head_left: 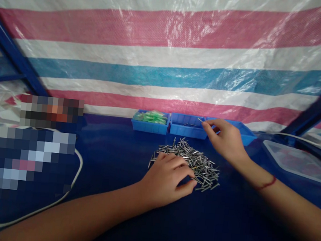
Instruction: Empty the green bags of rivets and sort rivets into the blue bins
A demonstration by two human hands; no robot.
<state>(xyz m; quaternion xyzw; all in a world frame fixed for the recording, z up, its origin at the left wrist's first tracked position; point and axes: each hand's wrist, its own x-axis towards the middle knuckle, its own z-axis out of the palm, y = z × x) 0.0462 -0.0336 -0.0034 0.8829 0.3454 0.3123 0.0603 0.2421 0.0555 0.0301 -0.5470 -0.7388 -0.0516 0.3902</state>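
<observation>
A loose heap of thin silver screws [188, 153] lies on the dark blue tabletop; their threads are too small to make out. My left hand [167, 180] rests over the near left side of the heap, thumb and forefinger closed together at its front edge. What sits between those fingertips is mostly hidden. Above the back bins, my right hand [227, 138] pinches one thin screw [200, 120] between thumb and forefinger. It points left over the middle blue bin [188, 132], where a few similar pieces lie.
A left blue bin [150, 127] holds green translucent pieces [153, 116]. A right blue bin [247, 134] is partly behind my right hand. A clear plastic lid or tray [295, 160] lies at right. A white cable [80, 162] loops at left beside blurred-out items. Striped sheeting [165, 75] hangs behind.
</observation>
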